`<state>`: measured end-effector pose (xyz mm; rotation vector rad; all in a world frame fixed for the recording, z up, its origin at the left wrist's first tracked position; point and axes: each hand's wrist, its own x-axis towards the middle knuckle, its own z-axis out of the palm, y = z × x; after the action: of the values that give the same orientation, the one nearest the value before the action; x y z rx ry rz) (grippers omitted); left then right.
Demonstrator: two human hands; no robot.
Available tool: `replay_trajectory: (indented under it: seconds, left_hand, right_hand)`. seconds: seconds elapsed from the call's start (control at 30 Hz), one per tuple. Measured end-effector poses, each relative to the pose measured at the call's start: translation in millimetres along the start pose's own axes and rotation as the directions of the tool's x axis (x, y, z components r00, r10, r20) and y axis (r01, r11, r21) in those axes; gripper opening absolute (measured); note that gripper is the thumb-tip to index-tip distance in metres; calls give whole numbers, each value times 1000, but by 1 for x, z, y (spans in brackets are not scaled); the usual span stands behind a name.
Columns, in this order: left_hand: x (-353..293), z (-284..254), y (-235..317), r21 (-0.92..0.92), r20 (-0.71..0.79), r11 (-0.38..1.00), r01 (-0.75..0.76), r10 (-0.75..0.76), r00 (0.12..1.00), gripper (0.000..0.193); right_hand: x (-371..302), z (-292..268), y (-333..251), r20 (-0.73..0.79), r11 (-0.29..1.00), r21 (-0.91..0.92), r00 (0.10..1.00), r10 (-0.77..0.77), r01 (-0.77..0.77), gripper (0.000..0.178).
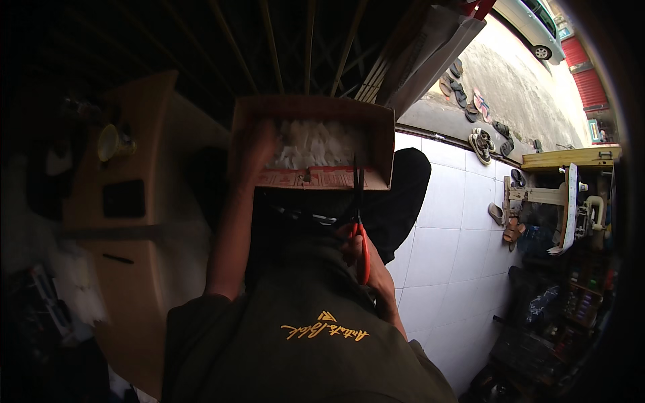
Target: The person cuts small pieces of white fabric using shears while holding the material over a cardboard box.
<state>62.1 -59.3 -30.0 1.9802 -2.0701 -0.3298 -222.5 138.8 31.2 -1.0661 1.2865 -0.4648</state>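
Note:
A cardboard box (381,138) with its top folded out stands in front of me at my knees. Inside lies a heap of small whitish pieces (309,138), too dim to name. My left hand (263,144) reaches over the box's left side, next to the heap; its fingers are smeared by motion and shadow. In my right hand (355,247) are scissors with orange-red handles (365,263), fingers wrapped around the grips. Their dark blades point away from me, tips reaching over the near edge of the box.
To the left, a brown wooden table (127,262) carries a dark flat rectangular object (123,199), a pen (117,258) and a yellowish cup (111,142). Bars of a folding gate (309,47) rise behind the box. White floor tiles (443,248) and sandals (459,93) lie to the right.

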Motion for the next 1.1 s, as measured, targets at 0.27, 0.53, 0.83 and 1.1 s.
replay_trajectory:
  seconds: [0.27,0.53,0.83,1.1]
  left_hand:
    - [50,38,-3,86,449,996,7,-45,892,26]
    - [27,5,3,-147,230,984,98,-62,971,24]
    - [-23,-55,19,-698,77,684,211,-221,972,16]
    - [-51,-44,79,-976,187,83,202,-160,969,22]
  right_hand:
    - [5,-5,-4,2,999,35,1000,0,0,61]
    - [5,-8,-6,-14,1000,-4,1000,14,-14,54]
    - [5,-5,-15,-30,995,-91,999,34,-36,58]
    - [19,10,-33,23,974,-224,999,24,-18,76]
